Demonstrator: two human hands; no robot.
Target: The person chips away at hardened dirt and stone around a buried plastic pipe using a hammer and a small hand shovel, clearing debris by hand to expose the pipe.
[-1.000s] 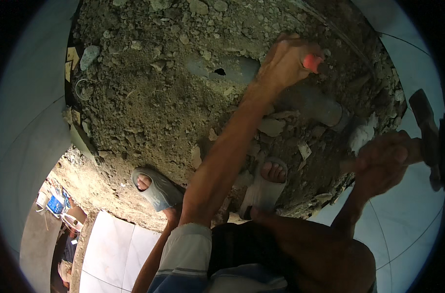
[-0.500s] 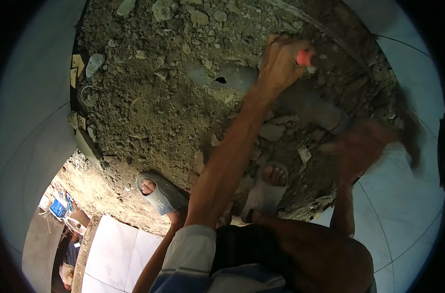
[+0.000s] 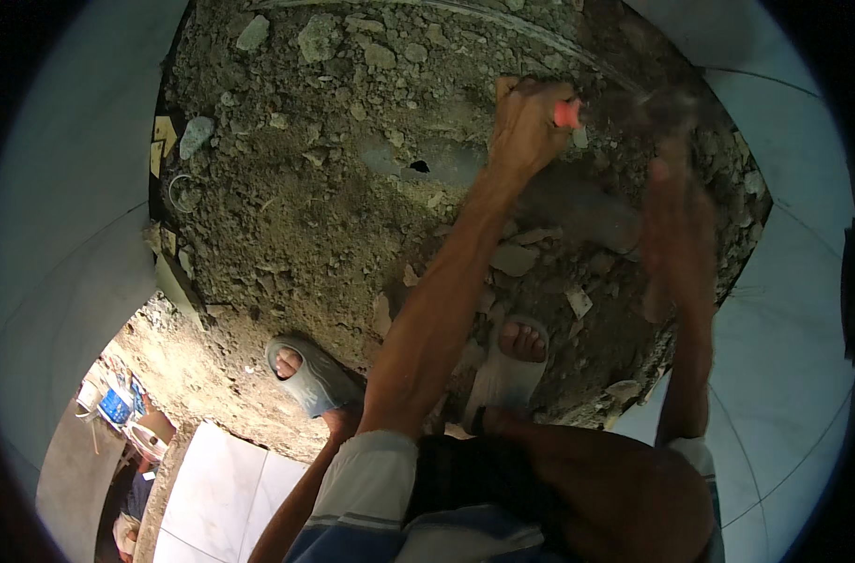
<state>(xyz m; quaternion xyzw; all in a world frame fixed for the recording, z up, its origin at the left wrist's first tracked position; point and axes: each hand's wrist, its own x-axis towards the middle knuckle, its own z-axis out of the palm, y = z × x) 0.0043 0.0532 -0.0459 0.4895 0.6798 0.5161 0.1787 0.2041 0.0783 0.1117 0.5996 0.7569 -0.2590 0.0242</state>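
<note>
Swung inward, blurred right hand (image 3: pixel 676 202), grip unclear; left hand (image 3: pixel 526 122) grips one orange-handled tool (image 3: pixel 568 114).

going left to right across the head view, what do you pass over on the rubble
pale stone at the left edge → grey sandal → dark hole in the buried pipe → left hand gripping an orange-handled tool → blurred right hand
</note>
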